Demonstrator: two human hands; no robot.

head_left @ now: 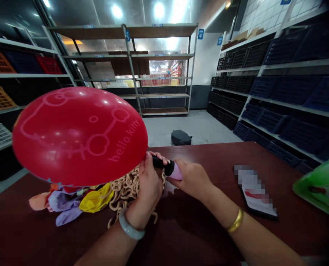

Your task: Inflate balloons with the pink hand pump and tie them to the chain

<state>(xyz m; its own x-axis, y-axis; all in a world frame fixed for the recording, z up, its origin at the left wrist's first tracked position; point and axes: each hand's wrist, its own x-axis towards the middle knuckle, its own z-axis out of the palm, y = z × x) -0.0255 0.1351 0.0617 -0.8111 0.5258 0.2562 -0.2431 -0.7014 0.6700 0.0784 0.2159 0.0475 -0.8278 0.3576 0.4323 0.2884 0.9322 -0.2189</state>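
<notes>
A large inflated red balloon (78,136) with a pale cartoon outline and the words "hello kitty" fills the left side. My left hand (149,181) is closed around its neck, at the black front end of a hand balloon pump (169,168). The pump's pink body (177,173) is wrapped in my right hand (193,179); its nozzle is hidden by my left fingers. Beneath the balloon lie uninflated balloons, among them a yellow one (96,198) and a purple one (64,203). Beside them is a heap of beige, hook-like curved pieces (127,186).
On the dark red table (197,229) a phone (254,192) lies to the right, with a green plastic package (321,184) at the right edge. Beyond the table a dark grey object (181,137) sits on the floor. Shelves with crates (281,87) line the sides.
</notes>
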